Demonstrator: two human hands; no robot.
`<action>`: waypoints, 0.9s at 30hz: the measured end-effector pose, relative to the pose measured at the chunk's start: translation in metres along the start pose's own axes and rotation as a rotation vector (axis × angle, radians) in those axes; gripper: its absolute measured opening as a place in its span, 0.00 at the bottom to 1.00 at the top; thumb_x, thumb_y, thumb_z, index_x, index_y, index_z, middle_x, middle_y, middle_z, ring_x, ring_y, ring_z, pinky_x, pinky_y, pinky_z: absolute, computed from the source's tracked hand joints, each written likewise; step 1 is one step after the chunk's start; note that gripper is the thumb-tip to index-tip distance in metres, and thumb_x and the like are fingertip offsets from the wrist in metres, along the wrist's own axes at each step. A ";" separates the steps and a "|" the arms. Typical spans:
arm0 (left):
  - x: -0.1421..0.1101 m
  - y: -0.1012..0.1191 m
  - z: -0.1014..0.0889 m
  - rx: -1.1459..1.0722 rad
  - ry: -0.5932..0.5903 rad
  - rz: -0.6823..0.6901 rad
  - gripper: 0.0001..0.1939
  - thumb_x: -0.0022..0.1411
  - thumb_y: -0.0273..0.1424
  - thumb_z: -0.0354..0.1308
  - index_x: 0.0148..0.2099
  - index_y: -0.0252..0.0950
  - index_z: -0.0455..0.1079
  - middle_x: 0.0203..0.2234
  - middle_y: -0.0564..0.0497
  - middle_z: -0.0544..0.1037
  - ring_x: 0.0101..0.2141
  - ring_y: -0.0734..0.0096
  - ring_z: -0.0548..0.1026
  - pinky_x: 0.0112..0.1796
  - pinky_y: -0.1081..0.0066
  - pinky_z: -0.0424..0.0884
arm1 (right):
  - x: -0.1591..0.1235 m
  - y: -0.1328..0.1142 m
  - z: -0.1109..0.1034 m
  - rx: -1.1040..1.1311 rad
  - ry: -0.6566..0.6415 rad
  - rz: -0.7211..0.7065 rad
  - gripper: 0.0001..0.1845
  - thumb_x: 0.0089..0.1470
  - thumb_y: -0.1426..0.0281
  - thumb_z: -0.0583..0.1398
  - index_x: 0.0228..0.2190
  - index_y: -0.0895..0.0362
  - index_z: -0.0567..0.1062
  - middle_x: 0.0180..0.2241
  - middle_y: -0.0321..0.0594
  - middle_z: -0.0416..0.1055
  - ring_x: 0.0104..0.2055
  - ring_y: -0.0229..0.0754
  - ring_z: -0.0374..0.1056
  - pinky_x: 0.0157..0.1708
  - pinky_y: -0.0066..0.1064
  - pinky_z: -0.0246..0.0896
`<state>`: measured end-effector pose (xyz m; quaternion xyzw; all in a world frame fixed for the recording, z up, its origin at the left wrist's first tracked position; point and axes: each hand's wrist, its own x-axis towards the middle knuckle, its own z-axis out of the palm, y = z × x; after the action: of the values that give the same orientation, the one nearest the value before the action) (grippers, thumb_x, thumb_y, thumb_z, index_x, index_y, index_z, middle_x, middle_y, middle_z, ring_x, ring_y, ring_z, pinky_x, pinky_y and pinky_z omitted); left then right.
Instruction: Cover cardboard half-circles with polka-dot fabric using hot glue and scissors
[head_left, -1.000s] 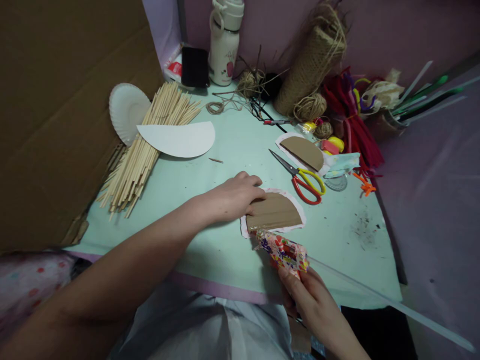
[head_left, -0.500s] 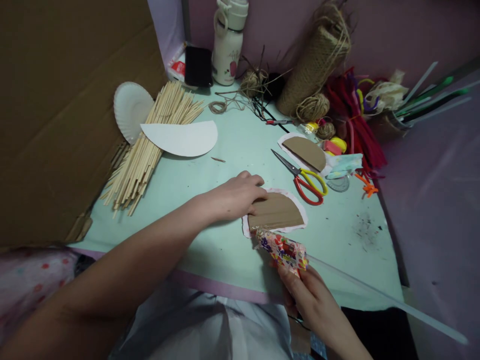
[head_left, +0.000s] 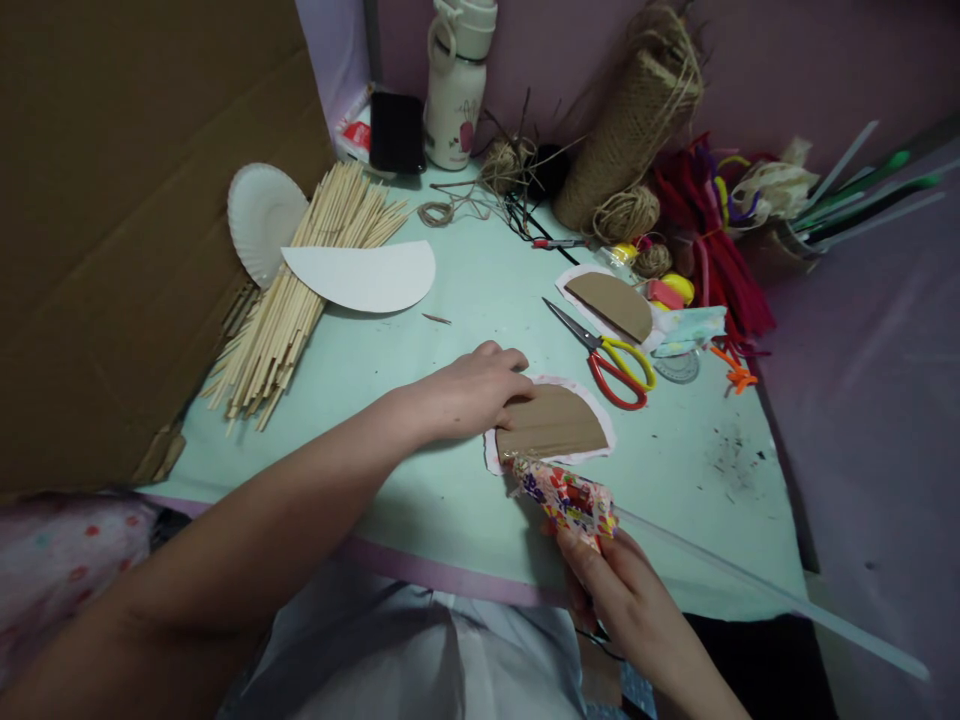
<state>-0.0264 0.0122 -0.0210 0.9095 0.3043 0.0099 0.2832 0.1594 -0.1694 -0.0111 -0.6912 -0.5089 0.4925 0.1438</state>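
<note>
A brown cardboard half-circle (head_left: 551, 425) glued on a white half plate lies near the front of the pale green table (head_left: 420, 350). My left hand (head_left: 469, 390) rests on its left end, fingers flat and pressing it down. My right hand (head_left: 611, 580) is closed round a glue gun (head_left: 566, 497) wrapped in flowered tape. The gun's tip touches the straight lower edge of the half-circle at its left end. A long clear glue stick (head_left: 765, 595) runs out of the gun's back toward the lower right.
Red-and-yellow scissors (head_left: 611, 360) lie just right of the piece, with a second cardboard half-circle (head_left: 611, 303) behind them. A bundle of wooden skewers (head_left: 300, 290), a white half plate (head_left: 364, 275) and a small paper plate (head_left: 262, 220) are at left. Twine spools, pipe cleaners, a bottle (head_left: 457, 85) line the back. A cardboard sheet (head_left: 127, 200) stands left.
Almost nothing has moved. The view shifted slightly, and my right hand eased the glue gun a touch along the half-circle's lower edge. My left hand stays pressed on the piece.
</note>
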 end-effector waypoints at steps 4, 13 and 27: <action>0.001 -0.001 0.001 0.007 0.003 0.006 0.18 0.60 0.33 0.58 0.54 0.42 0.71 0.54 0.46 0.67 0.51 0.56 0.60 0.51 0.61 0.62 | 0.001 0.000 0.000 0.014 -0.026 0.005 0.29 0.60 0.47 0.48 0.18 0.54 0.64 0.15 0.36 0.63 0.20 0.39 0.61 0.21 0.29 0.56; 0.000 -0.004 0.003 0.017 0.013 0.018 0.18 0.60 0.31 0.56 0.54 0.42 0.71 0.54 0.45 0.67 0.52 0.56 0.61 0.51 0.60 0.62 | -0.001 0.008 -0.006 0.003 0.023 0.024 0.31 0.60 0.47 0.49 0.16 0.54 0.65 0.15 0.36 0.62 0.20 0.39 0.61 0.22 0.29 0.55; 0.001 -0.005 0.003 -0.005 0.007 0.011 0.16 0.62 0.31 0.53 0.52 0.41 0.72 0.56 0.45 0.66 0.53 0.54 0.60 0.51 0.59 0.61 | -0.001 0.009 -0.014 0.066 0.044 0.034 0.30 0.61 0.49 0.49 0.16 0.55 0.64 0.14 0.34 0.62 0.19 0.38 0.61 0.21 0.28 0.54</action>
<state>-0.0276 0.0145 -0.0269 0.9104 0.3000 0.0153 0.2845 0.1758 -0.1701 -0.0098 -0.7054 -0.4772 0.4960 0.1691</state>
